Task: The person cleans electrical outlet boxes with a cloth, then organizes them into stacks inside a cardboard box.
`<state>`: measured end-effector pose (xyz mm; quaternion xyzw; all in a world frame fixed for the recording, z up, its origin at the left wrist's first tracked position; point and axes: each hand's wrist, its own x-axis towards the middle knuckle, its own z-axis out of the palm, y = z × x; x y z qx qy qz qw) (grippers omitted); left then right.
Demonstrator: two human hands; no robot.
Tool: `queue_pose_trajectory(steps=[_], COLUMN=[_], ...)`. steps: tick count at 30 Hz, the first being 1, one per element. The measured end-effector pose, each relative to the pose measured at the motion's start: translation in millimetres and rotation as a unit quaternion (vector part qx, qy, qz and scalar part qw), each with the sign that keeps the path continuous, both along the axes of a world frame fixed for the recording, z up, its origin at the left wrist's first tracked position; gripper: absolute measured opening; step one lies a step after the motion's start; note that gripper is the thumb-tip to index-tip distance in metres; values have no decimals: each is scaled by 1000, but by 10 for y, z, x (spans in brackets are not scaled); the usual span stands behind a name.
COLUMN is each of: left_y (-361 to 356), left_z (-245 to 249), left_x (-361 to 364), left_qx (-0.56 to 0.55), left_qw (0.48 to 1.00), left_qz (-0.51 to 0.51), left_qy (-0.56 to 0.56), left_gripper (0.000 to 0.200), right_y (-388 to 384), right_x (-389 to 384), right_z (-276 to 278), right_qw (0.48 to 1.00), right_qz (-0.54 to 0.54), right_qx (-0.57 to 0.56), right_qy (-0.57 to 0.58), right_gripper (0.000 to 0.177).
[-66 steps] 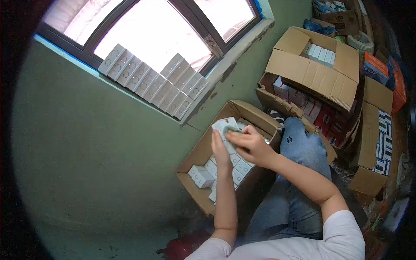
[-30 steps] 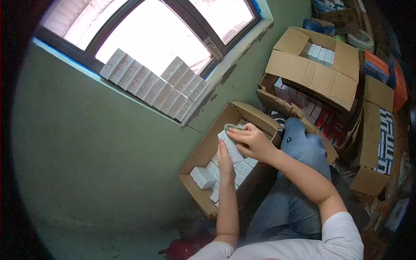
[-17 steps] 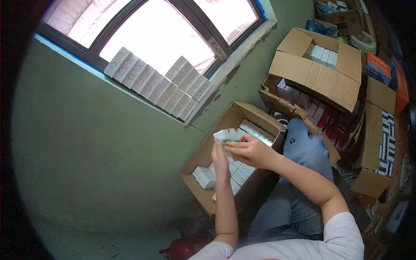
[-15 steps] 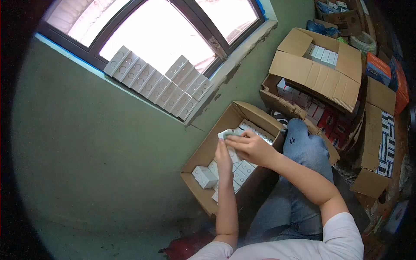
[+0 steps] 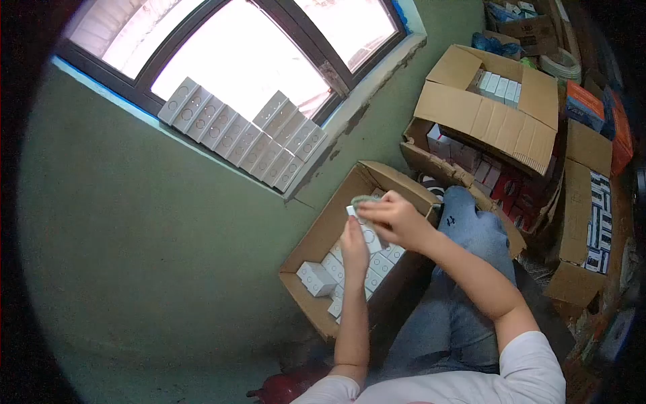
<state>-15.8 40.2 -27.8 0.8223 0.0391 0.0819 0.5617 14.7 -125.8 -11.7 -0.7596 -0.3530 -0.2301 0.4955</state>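
Left hand: the left hand [image 5: 354,248] has its grip closed on the held box [image 5: 370,237], from the lower left side, with the thumb along the edge.
Right hand: the right hand [image 5: 397,219] is grasping a green cloth [image 5: 367,200], which lies at the upper end of the held box; the fingers are a little blurred.
Held box: it is white, with round marks on its face, and it is tilted above the open carton [image 5: 316,236].
Open carton: it stands beside the wall [image 5: 168,236] and near the knee [image 5: 464,209]. Inside are white boxes [image 5: 380,263], side by side, and one box [image 5: 315,278] lies at the left side.
Window: on the sill, a long row of white blocks [image 5: 232,137] leans near the window [image 5: 229,50], with more blocks above its right part.
Right side: the large carton [image 5: 471,111] has flaps open and white packs [image 5: 499,87] inside. Below it are red boxes [image 5: 515,202].
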Motion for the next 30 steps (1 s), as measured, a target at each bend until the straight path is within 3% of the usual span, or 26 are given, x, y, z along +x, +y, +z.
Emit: queue_pose_trajectory(steps=[3, 7, 8, 11, 14, 17, 21, 24, 27, 30], left_y=[-166, -113, -78, -76, -139, -200, -53, -40, 8, 40], left_z=[25, 46, 49, 49, 31, 246, 58, 159, 139, 48], left_x=[-86, 31, 48, 62, -36, -188, -157, -226, -244, -237], left_qx=[-29, -34, -25, 18, 78, 119, 229, 226, 194, 158], left_qw=[999, 997, 998, 997, 993, 992, 963, 964, 969, 973], left_qz=[9, 21, 28, 28, 7, -32, -65, -91, -110, -112], left_qy=[-31, -65, -57, -73, -92, -5, -122, -103, -108, -128], left_gripper=[49, 49, 49, 48, 47, 46, 41, 41, 38, 36], right_y=[-44, 0, 2, 26, 48, 16, -140, -123, -287, -270], right_x=[11, -49, -60, -54, -39, 18, 76, 171, 144, 196], right_z=[-20, -96, -89, -95, -33, -81, -54, -169, 26, -9], right_qw=[998, 996, 996, 998, 998, 994, 965, 973, 929, 909], right_qz=[10, 69, 85, 53, -49, -40, 53, 73, 141, 161], right_qx=[34, -3, -7, 18, 39, 80, 65, 78, 43, 81], right_qy=[44, 63, 28, 8, 19, 64, 249, 203, 338, 375], right_gripper=[39, 38, 37, 37, 37, 39, 40, 39, 39, 40])
